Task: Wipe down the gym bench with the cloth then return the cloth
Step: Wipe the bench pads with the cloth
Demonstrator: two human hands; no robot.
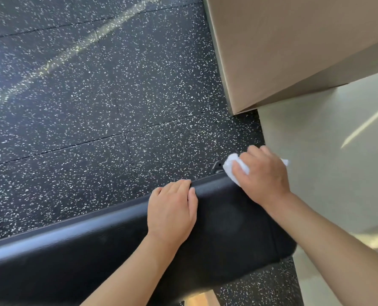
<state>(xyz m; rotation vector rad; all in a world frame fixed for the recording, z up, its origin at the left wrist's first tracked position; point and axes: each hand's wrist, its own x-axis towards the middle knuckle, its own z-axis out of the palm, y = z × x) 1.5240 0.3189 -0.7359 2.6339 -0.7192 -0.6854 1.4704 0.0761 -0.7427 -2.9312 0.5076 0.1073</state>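
Note:
The black padded gym bench [95, 250] runs from the lower left to the right of the head view, ending near the wall. My right hand [263, 175] presses a crumpled white cloth [230, 167] against the far right corner of the pad, fingers curled over it. Most of the cloth is hidden under that hand. My left hand [172, 210] lies flat on the pad's far edge, a little left of the cloth, fingers together and holding nothing.
Black rubber floor with white speckles [95, 107] spreads beyond the bench. A tan wall corner [294, 51] juts in at the upper right, with a pale wall [338, 173] just right of the bench end. A dark metal bench part [217, 166] shows beside the cloth.

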